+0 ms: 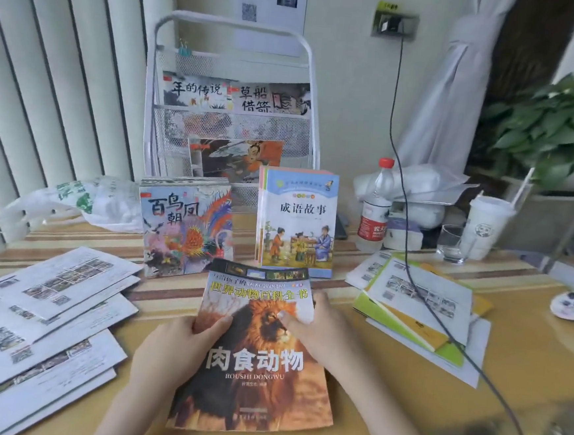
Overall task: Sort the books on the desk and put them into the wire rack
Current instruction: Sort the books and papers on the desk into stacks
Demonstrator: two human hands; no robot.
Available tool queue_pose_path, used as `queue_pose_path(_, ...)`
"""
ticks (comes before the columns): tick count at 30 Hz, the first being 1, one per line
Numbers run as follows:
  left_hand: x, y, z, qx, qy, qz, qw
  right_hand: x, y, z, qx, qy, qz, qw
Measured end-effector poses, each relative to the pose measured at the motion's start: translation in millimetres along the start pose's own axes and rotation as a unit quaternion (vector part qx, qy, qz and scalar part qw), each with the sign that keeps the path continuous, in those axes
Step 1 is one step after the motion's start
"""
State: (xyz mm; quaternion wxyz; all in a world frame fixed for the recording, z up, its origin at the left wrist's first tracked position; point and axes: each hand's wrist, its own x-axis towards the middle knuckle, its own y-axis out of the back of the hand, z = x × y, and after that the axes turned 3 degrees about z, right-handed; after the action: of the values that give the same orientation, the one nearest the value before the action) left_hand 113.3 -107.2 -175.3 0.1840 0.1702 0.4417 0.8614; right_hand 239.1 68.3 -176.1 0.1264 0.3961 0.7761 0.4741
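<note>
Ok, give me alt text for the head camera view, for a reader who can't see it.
Both hands, left hand and right hand, grip a lion book over a striped desk. Behind it stand a bird book and a story book, before a white wire rack already holding books. Papers lie on the left.

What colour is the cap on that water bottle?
Red. The bottle cap tops the clear water bottle, seen in the head view.
</note>
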Motion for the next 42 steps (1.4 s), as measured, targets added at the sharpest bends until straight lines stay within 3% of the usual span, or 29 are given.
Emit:
queue_pose_path(3,2.9,-5.6,-3.2,0.078,-0.010,-0.004,0.997,-1.6,-8.0,9.6,-0.087,0.022,0.025,0.996)
queue_pose_path(6,8.2,-5.3,-6.0,0.091,-0.001,0.006,0.996,0.9,-3.3,17.3,-0.074,0.038,0.071,0.994)
queue_pose_path(9,11.1,-6.4,-8.9,0.062,0.017,0.012,0.998,6.0,8.5,30.5,-0.018,0.040,0.176,0.983)
queue_pose_path(11,11.6,-6.4,-9.9,0.046,0.029,0.011,0.998,16.2,17.9,44.5,-0.057,0.040,0.245,0.967)
queue_pose_path(13,12.6,-7.2,-11.0,0.023,0.038,0.008,0.999,30.3,28.2,60.5,-0.110,0.002,0.226,0.968)
queue_pose_path(16,10.6,-6.8,-10.9,0.005,0.042,0.009,0.999,45.5,32.2,84.8,-0.177,-0.089,0.107,0.974)
queue_pose_path(19,7.8,-5.5,-8.5,0.008,0.041,0.017,0.999,50.7,25.3,99.3,-0.201,-0.124,0.057,0.970)
queue_pose_path(28,6.7,-3.7,1.3,0.139,0.013,0.081,0.987,46.8,33.4,91.3,-0.288,-0.047,0.196,0.936)
queue_pose_path(32,9.1,2.6,16.3,0.186,-0.011,0.106,0.977,41.8,38.5,84.2,-0.232,-0.028,0.291,0.928)
queue_pose_path(35,10.1,7.6,29.0,0.161,-0.071,0.150,0.973,39.2,40.6,79.3,-0.215,0.056,0.439,0.871)
queue_pose_path(38,4.7,6.8,48.6,0.014,-0.204,0.193,0.960,32.6,53.3,65.4,-0.210,0.147,0.538,0.803)
queue_pose_path(40,6.2,4.4,60.3,-0.075,-0.279,0.171,0.942,26.6,65.2,47.8,-0.173,0.200,0.590,0.763)
queue_pose_path(42,8.0,6.3,73.3,-0.110,-0.349,0.135,0.921,20.6,78.4,24.3,-0.137,0.247,0.600,0.748)
